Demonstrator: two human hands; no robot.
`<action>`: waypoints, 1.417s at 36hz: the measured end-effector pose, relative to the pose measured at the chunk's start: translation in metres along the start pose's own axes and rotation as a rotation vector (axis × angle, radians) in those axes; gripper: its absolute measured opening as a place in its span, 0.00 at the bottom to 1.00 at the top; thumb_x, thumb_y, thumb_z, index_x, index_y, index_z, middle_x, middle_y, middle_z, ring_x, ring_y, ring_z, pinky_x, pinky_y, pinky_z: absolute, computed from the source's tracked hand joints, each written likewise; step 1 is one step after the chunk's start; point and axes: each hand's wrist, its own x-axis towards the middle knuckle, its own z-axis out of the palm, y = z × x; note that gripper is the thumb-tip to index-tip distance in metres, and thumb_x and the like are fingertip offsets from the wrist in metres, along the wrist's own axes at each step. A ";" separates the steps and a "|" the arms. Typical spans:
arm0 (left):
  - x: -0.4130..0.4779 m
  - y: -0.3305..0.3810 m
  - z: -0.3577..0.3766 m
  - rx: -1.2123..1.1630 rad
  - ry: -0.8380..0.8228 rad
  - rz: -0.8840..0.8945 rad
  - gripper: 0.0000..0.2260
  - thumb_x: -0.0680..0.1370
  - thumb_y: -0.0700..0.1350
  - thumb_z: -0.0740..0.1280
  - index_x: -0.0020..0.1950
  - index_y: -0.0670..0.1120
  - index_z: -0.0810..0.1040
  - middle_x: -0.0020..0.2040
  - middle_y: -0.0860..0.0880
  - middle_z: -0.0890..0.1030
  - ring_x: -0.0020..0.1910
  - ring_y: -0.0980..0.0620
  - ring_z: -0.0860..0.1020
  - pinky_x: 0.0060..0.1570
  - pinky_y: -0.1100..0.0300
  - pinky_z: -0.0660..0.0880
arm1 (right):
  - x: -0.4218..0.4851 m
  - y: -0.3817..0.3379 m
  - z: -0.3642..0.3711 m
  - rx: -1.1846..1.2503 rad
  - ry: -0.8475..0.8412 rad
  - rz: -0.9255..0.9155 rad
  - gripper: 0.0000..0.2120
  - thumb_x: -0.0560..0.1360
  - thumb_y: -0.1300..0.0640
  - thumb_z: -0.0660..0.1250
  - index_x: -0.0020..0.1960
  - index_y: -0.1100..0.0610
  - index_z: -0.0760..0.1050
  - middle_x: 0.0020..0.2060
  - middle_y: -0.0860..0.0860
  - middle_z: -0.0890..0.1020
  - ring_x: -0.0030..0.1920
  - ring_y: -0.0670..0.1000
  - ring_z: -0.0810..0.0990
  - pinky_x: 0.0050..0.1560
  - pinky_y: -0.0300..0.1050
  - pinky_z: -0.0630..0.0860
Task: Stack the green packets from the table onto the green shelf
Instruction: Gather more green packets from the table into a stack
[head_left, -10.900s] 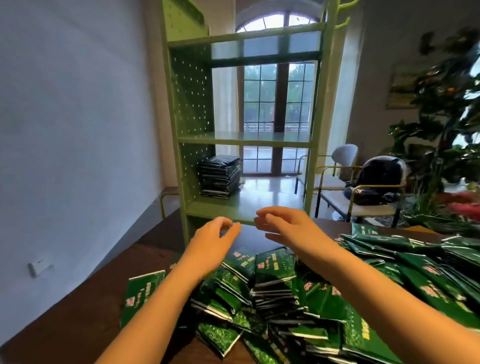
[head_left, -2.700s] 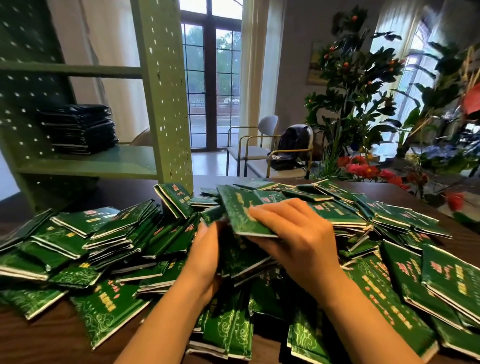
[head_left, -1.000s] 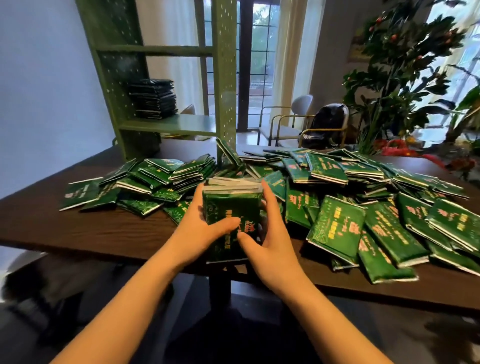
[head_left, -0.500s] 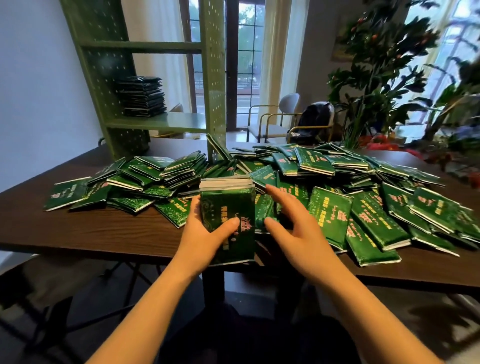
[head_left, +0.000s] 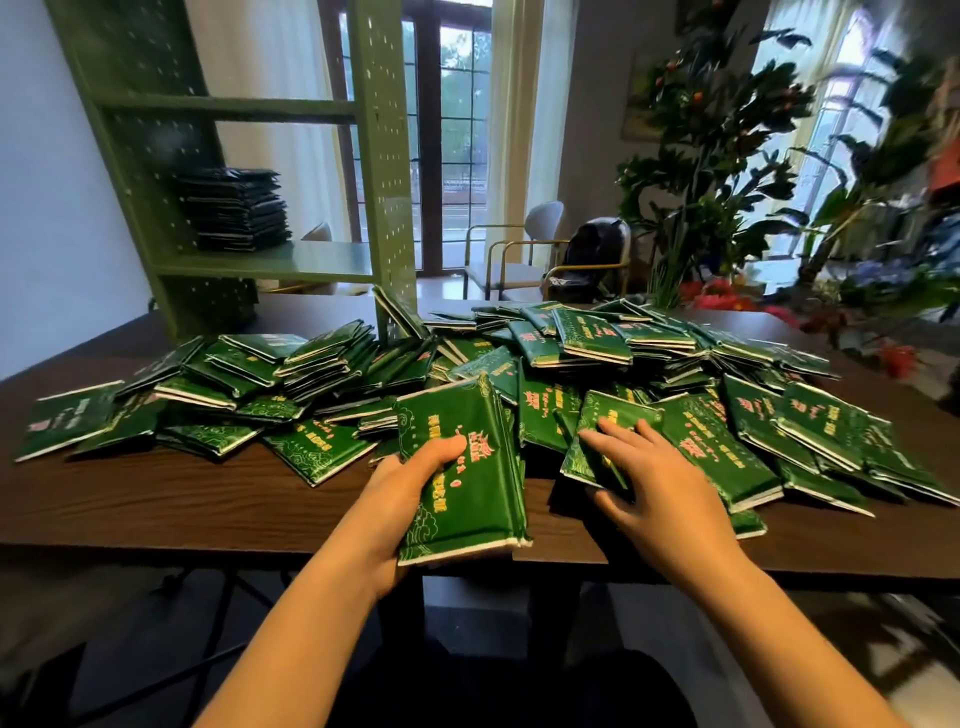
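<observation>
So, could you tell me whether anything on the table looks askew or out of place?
Yes: the loose packets sprawl in an untidy heap across the table, and one packet leans tilted against a post of the green shelf.

At twelve o'clock, a dark-framed paned window (head_left: 447, 130), flanked by pale curtains (head_left: 524, 130). Just below, toward one o'clock, a grey-backed chair (head_left: 543, 221) with a yellowish metal frame. Close beside it, a second chair (head_left: 587, 267) bearing a dark backpack (head_left: 597, 249). Between one and two o'clock, a tall leafy plant (head_left: 711, 156) dotted with small orange fruit, with a framed picture (head_left: 636, 104) partly hidden behind its leaves. Red flowers (head_left: 711, 296) at its foot. At three o'clock, more foliage (head_left: 872, 171), blurred, and blue blossoms (head_left: 878, 273). At nine o'clock, bare white wall (head_left: 41, 208).
</observation>
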 end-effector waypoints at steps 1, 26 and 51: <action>0.004 0.001 0.003 0.000 0.019 -0.010 0.07 0.69 0.43 0.70 0.41 0.40 0.82 0.31 0.44 0.83 0.26 0.51 0.82 0.24 0.62 0.77 | 0.001 0.002 0.000 0.027 0.049 -0.008 0.26 0.77 0.52 0.66 0.73 0.41 0.63 0.73 0.40 0.62 0.76 0.49 0.56 0.70 0.50 0.63; 0.016 -0.015 0.006 0.033 0.112 0.058 0.20 0.84 0.49 0.51 0.53 0.46 0.82 0.53 0.43 0.84 0.55 0.44 0.81 0.60 0.47 0.76 | 0.002 -0.045 0.025 0.419 0.328 -0.718 0.19 0.80 0.50 0.59 0.67 0.56 0.73 0.65 0.49 0.76 0.69 0.50 0.71 0.66 0.52 0.70; 0.012 -0.015 0.007 -0.109 0.037 -0.069 0.43 0.57 0.55 0.80 0.67 0.41 0.73 0.59 0.41 0.81 0.58 0.42 0.80 0.62 0.43 0.75 | 0.034 -0.037 -0.009 1.287 0.060 -0.231 0.25 0.81 0.46 0.55 0.48 0.63 0.83 0.45 0.58 0.85 0.50 0.56 0.84 0.51 0.39 0.78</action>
